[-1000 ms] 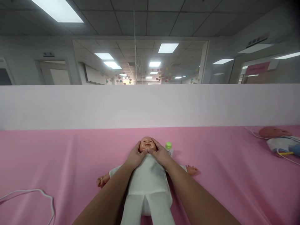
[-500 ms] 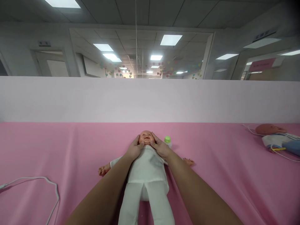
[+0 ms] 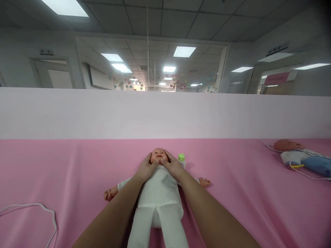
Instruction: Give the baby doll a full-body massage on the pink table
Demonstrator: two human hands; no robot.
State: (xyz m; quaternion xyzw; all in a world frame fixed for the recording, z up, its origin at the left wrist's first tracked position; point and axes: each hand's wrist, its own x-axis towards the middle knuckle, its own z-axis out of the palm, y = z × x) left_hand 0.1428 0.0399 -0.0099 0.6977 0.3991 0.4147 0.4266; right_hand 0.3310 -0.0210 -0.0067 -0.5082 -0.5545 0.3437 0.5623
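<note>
A baby doll (image 3: 160, 193) in white clothes lies on its back, its head away from me and its arms spread out sideways. Around the left side of its head curves my left hand (image 3: 147, 169), with the thumb on the chin. My right hand (image 3: 173, 167) cups the other side, its thumb also at the chin, close to the left one. The doll's face (image 3: 158, 154) shows between my hands. Just beyond my right hand stands a small bottle with a green cap (image 3: 181, 157), its lower part partly hidden.
Pink cloth (image 3: 85, 172) covers the table, with a white partition (image 3: 155, 113) along the back. At the far right lies another doll in white and blue (image 3: 305, 160), with thin cords about it. A white cable (image 3: 36, 205) curls at the lower left.
My thumbs have slid inward along the doll's lower face and now almost meet at the chin. The view has shifted slightly, and the doll remains on its back.
</note>
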